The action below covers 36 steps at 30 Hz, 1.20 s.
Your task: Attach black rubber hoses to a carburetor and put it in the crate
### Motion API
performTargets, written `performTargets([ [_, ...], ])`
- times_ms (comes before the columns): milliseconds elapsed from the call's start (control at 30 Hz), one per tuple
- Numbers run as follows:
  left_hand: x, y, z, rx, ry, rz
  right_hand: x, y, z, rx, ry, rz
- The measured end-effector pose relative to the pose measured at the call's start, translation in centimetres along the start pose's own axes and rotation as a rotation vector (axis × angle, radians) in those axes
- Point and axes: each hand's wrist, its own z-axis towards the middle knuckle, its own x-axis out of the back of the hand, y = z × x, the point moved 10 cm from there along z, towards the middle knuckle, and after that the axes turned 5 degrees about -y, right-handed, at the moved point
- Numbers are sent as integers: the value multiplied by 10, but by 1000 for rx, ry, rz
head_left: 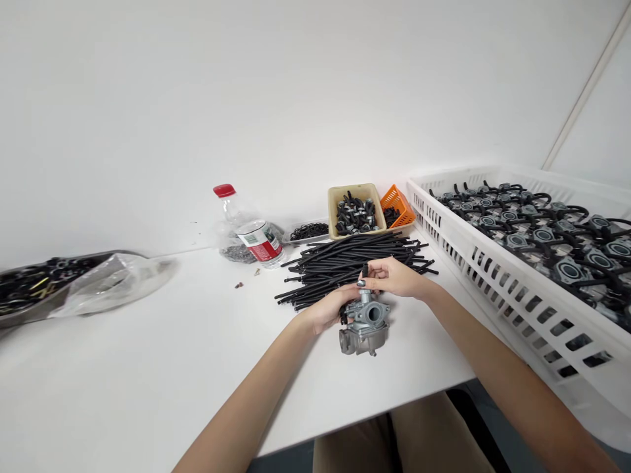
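One carburettor point(363, 320) sits at the near middle of the worktop point(148, 368), gripped from its left side by my left hand point(329, 309), whose fingers wrap the metal body. My right hand point(394, 277) comes in from the right, fingertips pressed together on a short black hose point(365, 270) that stands upright over the top of the carburettor; whether the hose end is already seated on its fitting I cannot tell. Just beyond both hands lies a loose pile of black hoses point(345, 263), still large, so I judge much stock remains to be fitted. Farther back stand a tan tray of clips point(355, 211), an orange basket point(397, 205) and a plastic bottle point(251, 233) lying tilted. At far right a white crate point(517, 289) holds many carburettors with hoses attached, which I read as finished pieces; it looks well filled. At far left a plastic bag point(98, 282) lies by a tray of small dark parts.
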Motion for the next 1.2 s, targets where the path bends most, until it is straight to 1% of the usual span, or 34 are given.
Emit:
performTargets([
  [167, 2, -2, 1, 9, 9, 17, 0, 0, 1, 9, 6, 4],
  [300, 1, -1, 0, 9, 6, 10, 0, 3, 1, 0, 1, 4],
  [467, 0, 1, -2, 13, 31, -13, -2, 3, 1, 9, -10, 11],
  [700, -1, 1, -1, 8, 18, -6, -4, 6, 2, -20, -13, 38],
  [900, 0, 0, -1, 23, 32, -10, -5, 9, 2, -44, -20, 31],
  [1200, -3, 3, -3, 12, 23, -1, -12, 8, 1, -80, -68, 29],
])
